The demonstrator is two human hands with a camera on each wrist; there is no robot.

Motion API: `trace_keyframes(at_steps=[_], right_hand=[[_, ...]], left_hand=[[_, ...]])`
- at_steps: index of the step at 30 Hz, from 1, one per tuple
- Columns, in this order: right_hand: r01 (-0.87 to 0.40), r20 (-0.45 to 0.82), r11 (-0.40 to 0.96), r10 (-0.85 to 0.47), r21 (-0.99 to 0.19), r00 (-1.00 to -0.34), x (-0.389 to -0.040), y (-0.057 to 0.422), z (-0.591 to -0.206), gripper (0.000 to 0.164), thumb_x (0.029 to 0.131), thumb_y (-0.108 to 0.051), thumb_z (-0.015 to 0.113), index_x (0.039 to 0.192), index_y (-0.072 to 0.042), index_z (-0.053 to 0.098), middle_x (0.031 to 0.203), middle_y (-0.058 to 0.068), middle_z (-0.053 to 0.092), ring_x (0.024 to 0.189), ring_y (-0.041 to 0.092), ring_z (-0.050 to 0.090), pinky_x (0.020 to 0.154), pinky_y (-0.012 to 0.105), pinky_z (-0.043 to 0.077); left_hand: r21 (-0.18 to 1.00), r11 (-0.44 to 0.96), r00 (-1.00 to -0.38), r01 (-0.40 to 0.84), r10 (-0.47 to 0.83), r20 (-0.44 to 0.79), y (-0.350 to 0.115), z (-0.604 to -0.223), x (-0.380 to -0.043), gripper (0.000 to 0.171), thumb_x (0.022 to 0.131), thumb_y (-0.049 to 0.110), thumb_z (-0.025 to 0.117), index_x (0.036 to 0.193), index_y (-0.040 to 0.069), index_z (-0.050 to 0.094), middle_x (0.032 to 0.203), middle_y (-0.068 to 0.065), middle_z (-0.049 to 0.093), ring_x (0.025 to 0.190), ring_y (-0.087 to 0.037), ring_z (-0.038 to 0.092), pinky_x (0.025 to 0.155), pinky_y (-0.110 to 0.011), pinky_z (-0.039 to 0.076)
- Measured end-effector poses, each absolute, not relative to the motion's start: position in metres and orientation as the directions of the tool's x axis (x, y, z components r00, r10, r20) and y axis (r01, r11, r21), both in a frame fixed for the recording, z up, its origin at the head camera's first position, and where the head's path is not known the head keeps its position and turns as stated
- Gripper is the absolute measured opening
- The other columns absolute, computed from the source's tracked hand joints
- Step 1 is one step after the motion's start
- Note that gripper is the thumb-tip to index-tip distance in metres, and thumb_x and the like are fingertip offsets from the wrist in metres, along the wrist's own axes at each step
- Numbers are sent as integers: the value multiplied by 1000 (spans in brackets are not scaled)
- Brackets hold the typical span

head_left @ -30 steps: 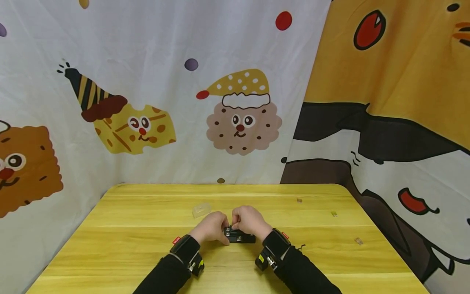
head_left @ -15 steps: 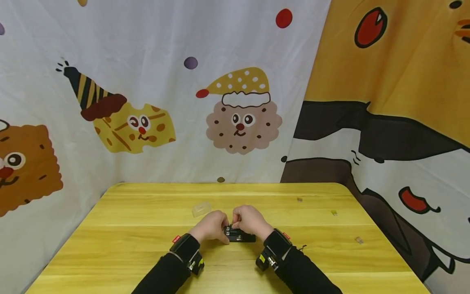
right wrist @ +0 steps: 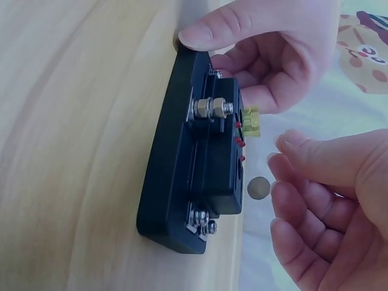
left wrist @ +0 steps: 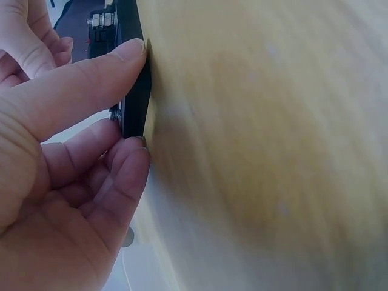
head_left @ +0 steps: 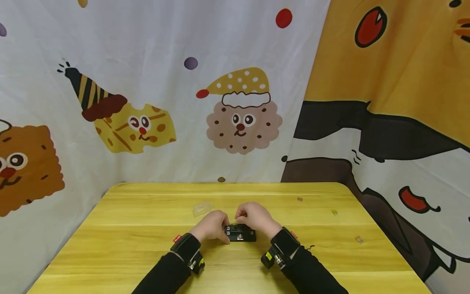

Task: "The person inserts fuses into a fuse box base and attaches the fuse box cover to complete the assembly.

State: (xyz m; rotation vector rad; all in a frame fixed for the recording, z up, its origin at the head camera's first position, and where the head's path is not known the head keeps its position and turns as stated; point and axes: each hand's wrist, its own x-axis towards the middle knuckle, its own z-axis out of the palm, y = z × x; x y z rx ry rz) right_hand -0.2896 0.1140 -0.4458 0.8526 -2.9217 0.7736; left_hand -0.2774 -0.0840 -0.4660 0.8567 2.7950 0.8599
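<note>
A black fuse block lies on the table with metal bolts and nuts along it and small red dots on its raised middle, clearest in the right wrist view. One yellow blade fuse stands in that raised part, towards the left-hand end. My left hand grips this end between thumb and fingers; the left wrist view shows the thumb on its edge. Just off the fuse, my right hand hovers with loosely bent fingers and nothing seen between them.
Behind my left hand lies a clear plastic cover. Spread over the right side of the wooden table are a small brownish piece, a yellow blade fuse and a pale see-through piece. A printed curtain hangs behind.
My right hand has lifted away from the fuse block, up and to the right, so more of the block shows. My left hand keeps its grip in the same place.
</note>
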Motion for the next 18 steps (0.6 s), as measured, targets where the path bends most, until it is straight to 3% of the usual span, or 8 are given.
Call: trace_keyframes(at_steps=[12, 18], right_hand=[[-511, 172, 735, -490, -446, -855, -285, 129, -444, 3, 90, -15, 74, 89, -15, 71, 82, -6, 64, 70, 11, 55, 66, 33, 47], [-470, 175, 758, -441, -452, -880, -288, 150, -451, 8, 88, -14, 76, 94, -11, 72, 85, -3, 63, 75, 13, 56, 70, 36, 47]], left_hand=[[550, 661, -829, 510, 549, 109, -84, -465, -277, 36, 57, 11, 95, 78, 6, 66, 64, 6, 52, 59, -8, 45, 59, -27, 42], [564, 669, -840, 485, 536, 86, -84, -464, -274, 37, 58, 11, 95, 81, 6, 66, 66, 5, 53, 60, -9, 47, 62, -28, 43]])
